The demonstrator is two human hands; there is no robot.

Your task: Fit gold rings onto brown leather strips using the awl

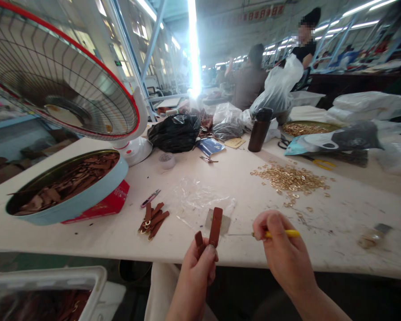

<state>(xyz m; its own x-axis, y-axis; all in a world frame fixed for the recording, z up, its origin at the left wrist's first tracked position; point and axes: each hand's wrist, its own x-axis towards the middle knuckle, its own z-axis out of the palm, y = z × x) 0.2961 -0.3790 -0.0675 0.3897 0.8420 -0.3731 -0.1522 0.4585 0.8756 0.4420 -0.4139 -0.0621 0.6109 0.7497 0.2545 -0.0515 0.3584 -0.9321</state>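
Between the thumb and fingers of my left hand point(200, 263) is a brown leather strap point(215, 226), its longer end pointing up and a shorter end showing at the left. My right hand point(282, 249) is closed around the yellow handle of an awl point(291, 233). The awl's thin metal shaft points left toward the strap, apart from it. A small greyish plate point(224, 224) lies on the table behind the strap. Left of my hands sits a small pile of brown straps point(153, 220) with gold rings on some. Many gold rings point(292, 178) are heaped beyond my right hand.
A round blue tin point(76, 196) full of brown strips stands at left, beside a large fan point(135, 111). Pink-handled snips point(150, 198), clear plastic film point(194, 196), a black bag point(175, 133) and a dark bottle point(259, 129) are on the table. Other people are farther back.
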